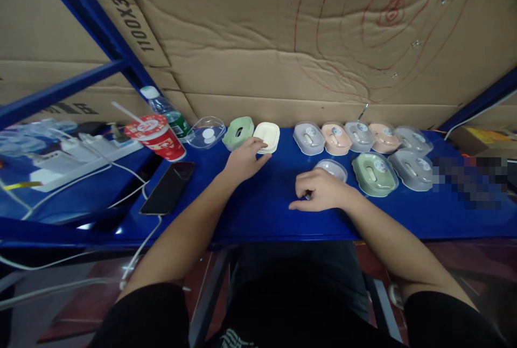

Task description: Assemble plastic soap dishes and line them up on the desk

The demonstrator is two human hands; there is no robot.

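Note:
My left hand (247,160) reaches to a cream square dish (268,133), its fingertips at the near edge and its thumb apart. Just left of that dish stands a green box part (234,131) with a dark oval opening. My right hand (319,190) is over the table with its fingers curled in and its thumb stretched out; a small bit of something shows between them, too hidden to name. Directly behind this hand lies a pale round-cornered box or lid (334,169), partly covered by it. A clear lid (207,132) with a white round sticker rests farther left.
Several lidded boxes in grey, peach and green (375,174) stand at the right. On the left are a red paper cup (157,138) with a straw, a water bottle (172,113), a phone (167,188), white cables and a power strip (86,159). Cardboard (226,41) walls the back.

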